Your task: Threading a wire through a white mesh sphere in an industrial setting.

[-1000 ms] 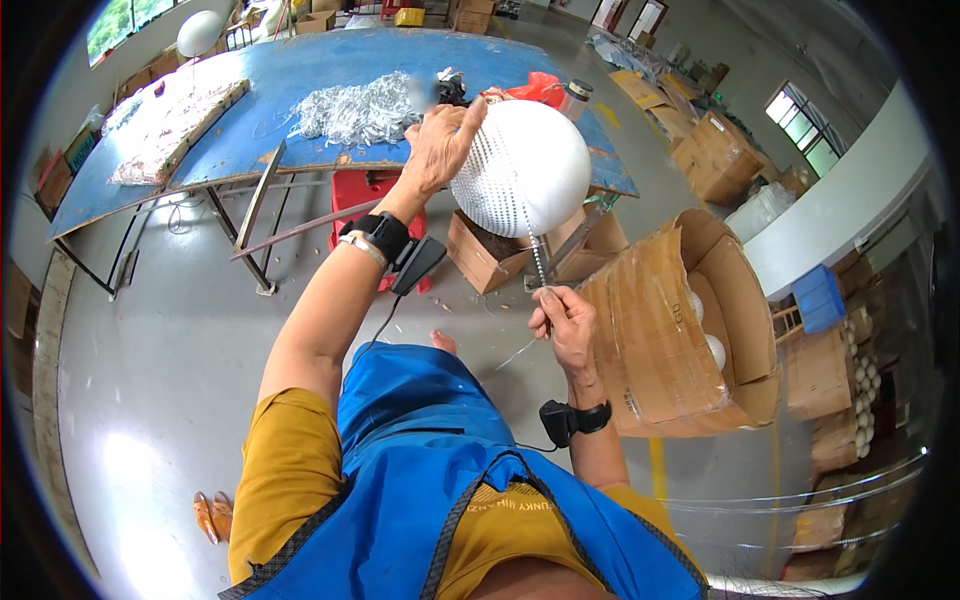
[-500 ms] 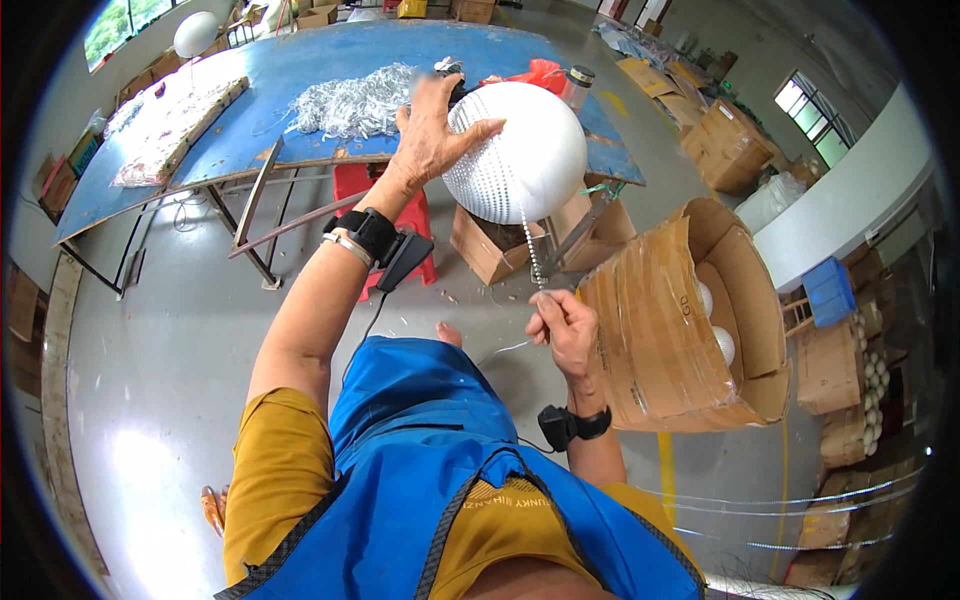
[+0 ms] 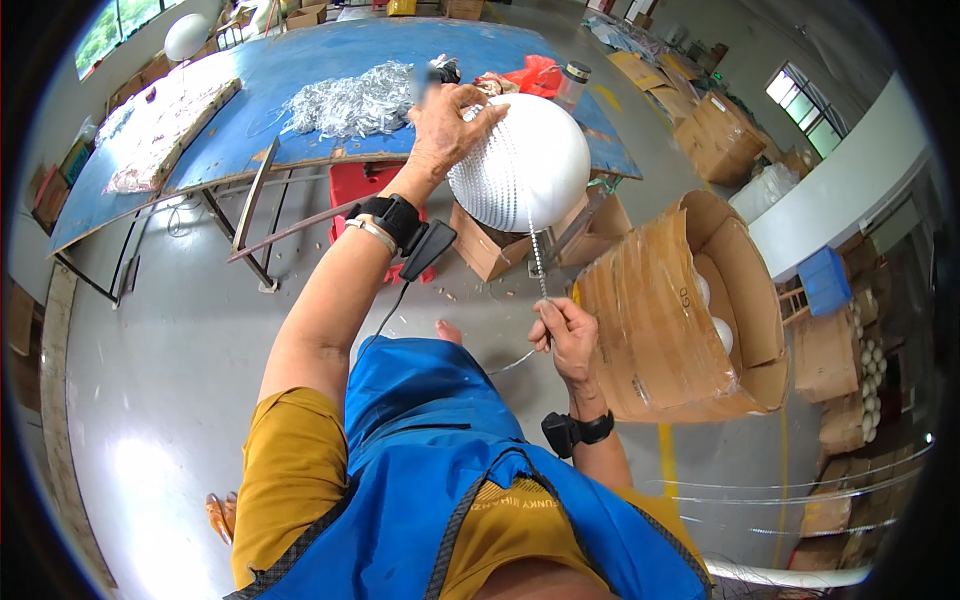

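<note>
A large white ball [image 3: 550, 155] is in front of me by the edge of the blue table. Rows of small shiny beads wrap its left part. My left hand [image 3: 447, 128] rests on the ball's upper left, with thumb and fingertips against the beaded side; some fingers are hidden. From the ball's lower side a bead strand [image 3: 541, 262] runs down, looking taut, to my right hand [image 3: 568, 340], which pinches it between thumb and fingers. The strand's loose part [image 3: 513, 364] trails below that hand toward my apron. What supports the ball is hidden behind it.
The blue table [image 3: 300, 60] carries a heap of silvery strands [image 3: 350, 100], a red plastic bag [image 3: 535, 76] and a lidded jar [image 3: 572, 84]. To my right stands an open carton [image 3: 640, 320] with white balls inside. A red stool [image 3: 355, 185] and smaller open boxes [image 3: 482, 245] are below.
My left hand has shifted right and slightly down, its fingers closer together over the ball's top. The ball sits slightly lower in view. My right hand still pinches the strand.
</note>
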The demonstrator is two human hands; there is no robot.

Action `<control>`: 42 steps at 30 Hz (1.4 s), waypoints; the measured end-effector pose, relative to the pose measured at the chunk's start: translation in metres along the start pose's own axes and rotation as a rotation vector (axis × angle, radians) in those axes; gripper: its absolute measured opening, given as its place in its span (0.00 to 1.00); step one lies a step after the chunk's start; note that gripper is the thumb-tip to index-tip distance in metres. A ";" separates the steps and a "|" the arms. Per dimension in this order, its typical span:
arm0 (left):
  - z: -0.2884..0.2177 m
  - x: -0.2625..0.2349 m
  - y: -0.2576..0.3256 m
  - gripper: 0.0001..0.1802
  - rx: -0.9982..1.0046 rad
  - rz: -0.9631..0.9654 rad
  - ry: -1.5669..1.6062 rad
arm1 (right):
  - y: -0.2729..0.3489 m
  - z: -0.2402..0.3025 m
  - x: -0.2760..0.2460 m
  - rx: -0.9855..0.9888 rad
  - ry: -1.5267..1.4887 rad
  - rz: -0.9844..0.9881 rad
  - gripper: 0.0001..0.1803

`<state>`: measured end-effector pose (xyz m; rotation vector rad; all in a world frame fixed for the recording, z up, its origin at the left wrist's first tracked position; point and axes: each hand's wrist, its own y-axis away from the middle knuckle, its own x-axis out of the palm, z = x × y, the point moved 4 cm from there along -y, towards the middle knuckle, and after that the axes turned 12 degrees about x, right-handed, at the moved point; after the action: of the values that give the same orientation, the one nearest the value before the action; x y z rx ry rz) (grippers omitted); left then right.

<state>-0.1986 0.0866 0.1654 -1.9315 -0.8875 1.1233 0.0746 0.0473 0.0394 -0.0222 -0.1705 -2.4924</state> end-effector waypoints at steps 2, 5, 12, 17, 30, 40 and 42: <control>-0.001 0.000 0.000 0.23 -0.009 -0.003 -0.005 | -0.005 0.003 0.003 -0.029 -0.011 0.012 0.13; 0.008 0.001 0.002 0.27 -0.097 0.112 0.125 | -0.008 0.008 0.010 -0.028 -0.015 0.023 0.12; -0.006 0.001 0.012 0.57 0.015 0.253 0.004 | -0.012 0.013 0.014 -0.055 -0.015 0.009 0.11; 0.002 -0.005 0.002 0.53 0.076 0.041 -0.054 | 0.011 0.015 0.015 -0.035 0.090 0.115 0.11; 0.001 0.003 -0.002 0.21 -0.070 0.058 0.023 | 0.022 0.003 0.014 0.010 0.046 0.061 0.12; 0.004 0.003 -0.006 0.24 -0.146 0.128 0.089 | 0.024 0.008 0.028 0.000 0.041 0.096 0.12; 0.005 0.002 -0.009 0.25 -0.165 0.146 0.079 | 0.023 0.013 0.029 -0.014 0.085 0.113 0.12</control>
<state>-0.2037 0.0940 0.1706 -2.1903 -0.8293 1.0770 0.0644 0.0133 0.0562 0.0667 -0.1128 -2.3769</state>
